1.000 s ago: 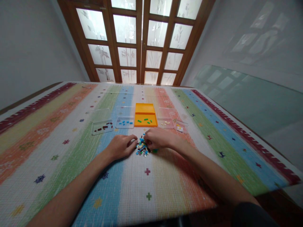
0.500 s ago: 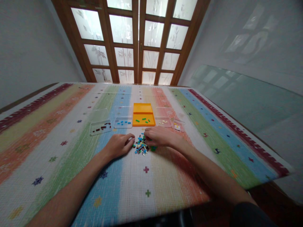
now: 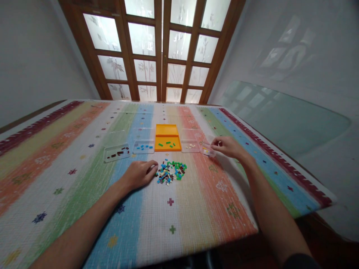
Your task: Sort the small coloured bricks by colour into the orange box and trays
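A small pile of tiny coloured bricks (image 3: 171,172) lies on the striped tablecloth (image 3: 196,209). My left hand (image 3: 140,173) rests on the cloth just left of the pile, fingers curled with the tips touching its edge. My right hand (image 3: 228,145) has reached to the right and hovers at a small clear box (image 3: 208,149) with yellow pieces, its fingers pinched together; what they hold is too small to make out. An open orange box (image 3: 167,140) with green bricks stands behind the pile.
A row of clear boxes flanks the orange one: dark red pieces (image 3: 116,152), blue pieces (image 3: 143,147), pale pieces (image 3: 190,145). Wooden glazed doors (image 3: 157,48) rise behind the table. The table's right edge (image 3: 280,157) runs near a wall.
My right hand left the brick pile and moved right to the small clear box. The pile is now uncovered. My left hand stayed in place.
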The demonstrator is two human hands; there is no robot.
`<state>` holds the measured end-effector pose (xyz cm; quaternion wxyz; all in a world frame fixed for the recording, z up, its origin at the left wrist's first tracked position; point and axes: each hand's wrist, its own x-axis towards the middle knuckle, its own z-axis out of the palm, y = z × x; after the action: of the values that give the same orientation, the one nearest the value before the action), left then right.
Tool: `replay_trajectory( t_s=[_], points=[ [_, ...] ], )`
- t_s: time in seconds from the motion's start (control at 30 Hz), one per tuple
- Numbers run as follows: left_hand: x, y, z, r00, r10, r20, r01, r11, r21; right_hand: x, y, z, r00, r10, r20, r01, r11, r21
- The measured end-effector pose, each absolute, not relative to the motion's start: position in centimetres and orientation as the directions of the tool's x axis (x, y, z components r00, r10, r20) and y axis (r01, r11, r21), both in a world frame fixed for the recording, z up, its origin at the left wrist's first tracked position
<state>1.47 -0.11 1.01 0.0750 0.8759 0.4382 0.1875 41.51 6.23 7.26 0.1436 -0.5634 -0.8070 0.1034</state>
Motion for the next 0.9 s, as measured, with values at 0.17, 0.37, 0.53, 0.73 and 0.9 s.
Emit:
replay_trajectory(
  t_s=[0.17, 0.37, 0.53, 0.73, 0.9],
  points=[
    [1.3, 0.0, 0.7, 0.547, 0.793, 0.27, 0.747, -0.607, 0.27, 41.7, 6.4, 6.4, -0.293, 0.955, 0.038, 0.906, 0.29, -0.307],
    [1.4, -0.1, 1.0, 0.554, 0.791, 0.258, 0.741, -0.611, 0.28, 41.5, 6.7, 6.3, -0.282, 0.959, -0.039, 0.929, 0.263, -0.259],
    [1.4, -0.1, 1.1, 0.538, 0.812, 0.225, 0.759, -0.583, 0.288, 41.5, 6.6, 6.4, -0.266, 0.962, -0.061, 0.936, 0.243, -0.253],
    [1.5, -0.1, 0.9, 0.542, 0.811, 0.219, 0.761, -0.584, 0.281, 41.6, 6.5, 6.2, -0.269, 0.961, -0.063, 0.946, 0.251, -0.207],
    [1.6, -0.1, 1.1, 0.544, 0.808, 0.226, 0.762, -0.589, 0.269, 41.7, 6.5, 5.9, -0.249, 0.967, -0.046, 0.954, 0.237, -0.181]
  ],
)
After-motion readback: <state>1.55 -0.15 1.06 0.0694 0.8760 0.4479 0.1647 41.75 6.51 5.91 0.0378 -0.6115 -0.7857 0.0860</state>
